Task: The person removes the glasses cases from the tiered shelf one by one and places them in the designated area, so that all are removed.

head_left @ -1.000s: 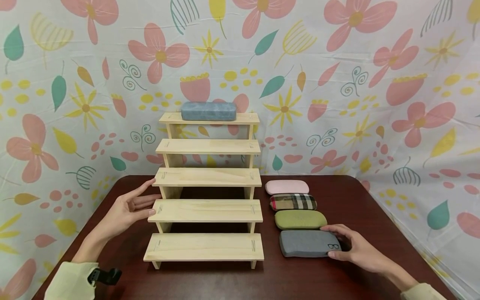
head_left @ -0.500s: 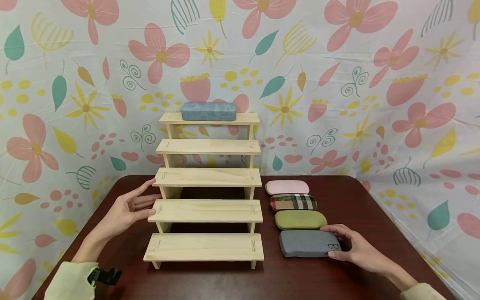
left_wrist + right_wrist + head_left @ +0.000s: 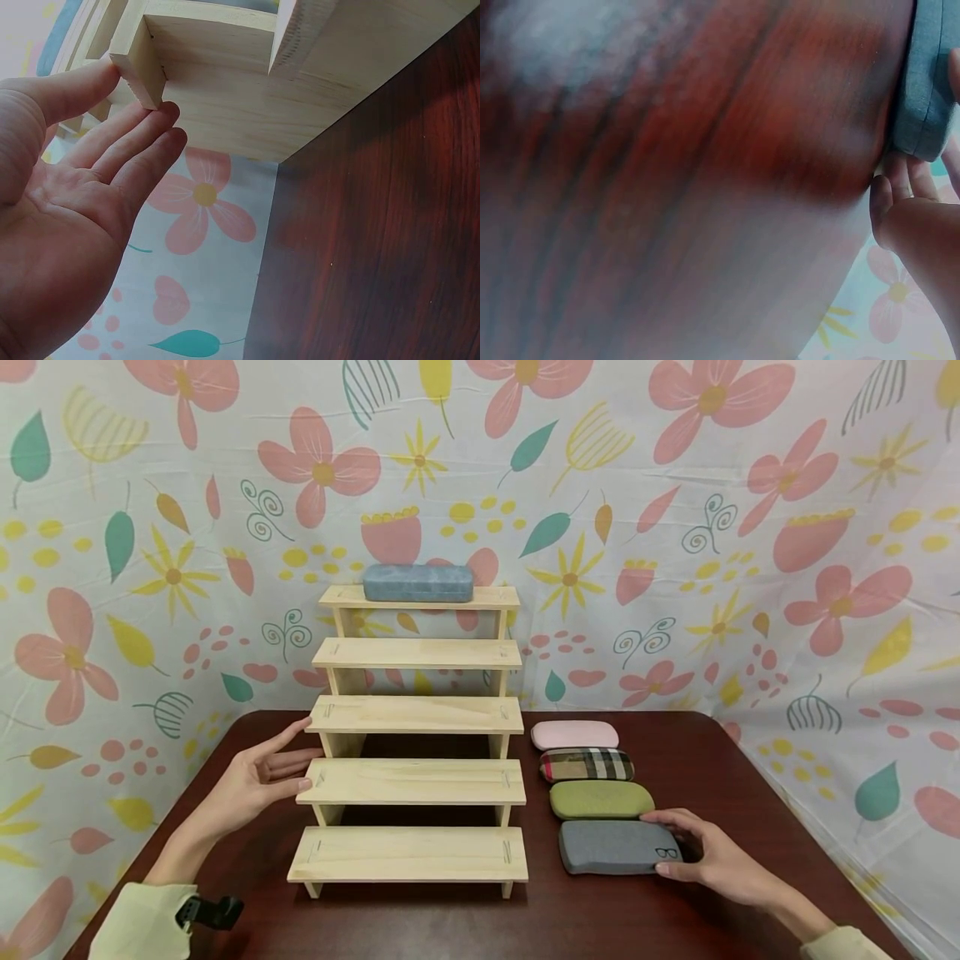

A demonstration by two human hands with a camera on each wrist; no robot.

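A stepped wooden display stand [image 3: 416, 781] with several shelves stands on the table. On its top shelf lies a light blue glasses case [image 3: 417, 583]. My left hand [image 3: 243, 781] touches the stand's left side with fingers nearly straight, the thumb at the second shelf from the bottom and the index fingertip at the shelf above. In the left wrist view, the left hand [image 3: 86, 180] touches the end of a plank [image 3: 139, 64]. My right hand [image 3: 712, 856] holds the right end of a grey glasses case [image 3: 611, 847], thumb in front and fingers behind; the case lies on the table.
Behind the grey case lie a green glasses case [image 3: 602, 799], a plaid one [image 3: 587, 765] and a pink one [image 3: 574, 734] in a row. A flowered cloth [image 3: 637, 485] hangs behind the dark red table [image 3: 420, 935].
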